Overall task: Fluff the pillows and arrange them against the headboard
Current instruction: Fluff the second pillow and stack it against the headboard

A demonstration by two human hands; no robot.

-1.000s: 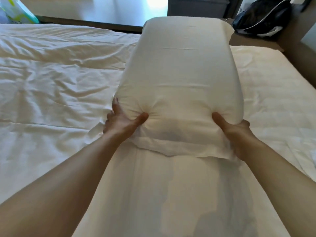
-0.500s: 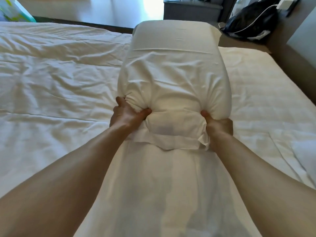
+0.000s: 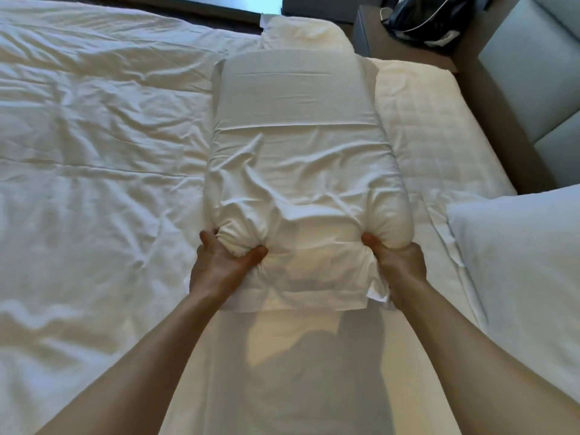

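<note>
White pillow (image 3: 298, 146) lengthwise on bed, near end bunched; 2nd pillow (image 3: 527, 277) right.

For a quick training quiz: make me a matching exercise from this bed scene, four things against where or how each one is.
Things:
1. held pillow
2. second pillow
3. black bag
4. duvet

Places or states:
A. rumpled, on the left
B. gripped at its near end by left hand and right hand
C. far right corner
D. lying at the right edge

Pairs: 1-B, 2-D, 3-C, 4-A

No legible text, label, brand, number or sign is showing anywhere in this view of the bedding and surroundings.
</note>
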